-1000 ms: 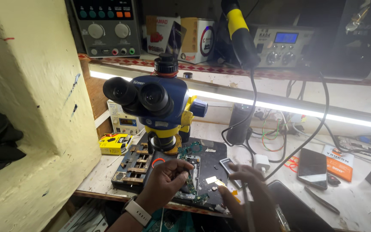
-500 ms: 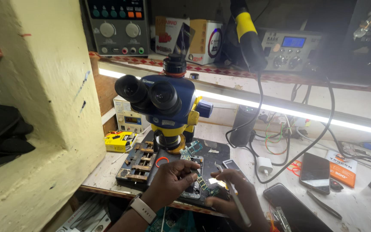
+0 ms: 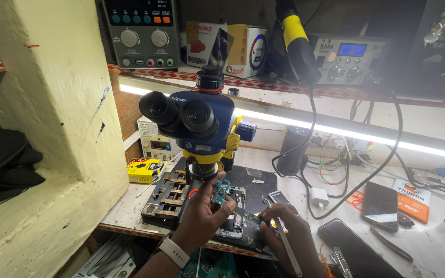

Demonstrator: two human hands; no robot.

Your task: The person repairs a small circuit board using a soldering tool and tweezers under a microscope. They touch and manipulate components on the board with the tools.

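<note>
Mid-job, by the look of it: an opened phone (image 3: 231, 213) lies on the dark mat (image 3: 256, 185) under the microscope (image 3: 202, 121), a small circuit board (image 3: 221, 191) is already out of it and raised, and nothing looks refitted or closed up yet, so most of the bench work seems left. Left hand (image 3: 202, 213) has fingers (image 3: 217, 203) pinched nearly shut on the board's lower edge, holding it upright just below the lens. Right hand (image 3: 290, 238) is curled closed around tweezers (image 3: 283, 239), the tips pointing left toward the phone and the board; whether they touch anything I cannot tell. Further right, two dark phones (image 3: 380, 205) lie flat on the bench, untouched.
</note>
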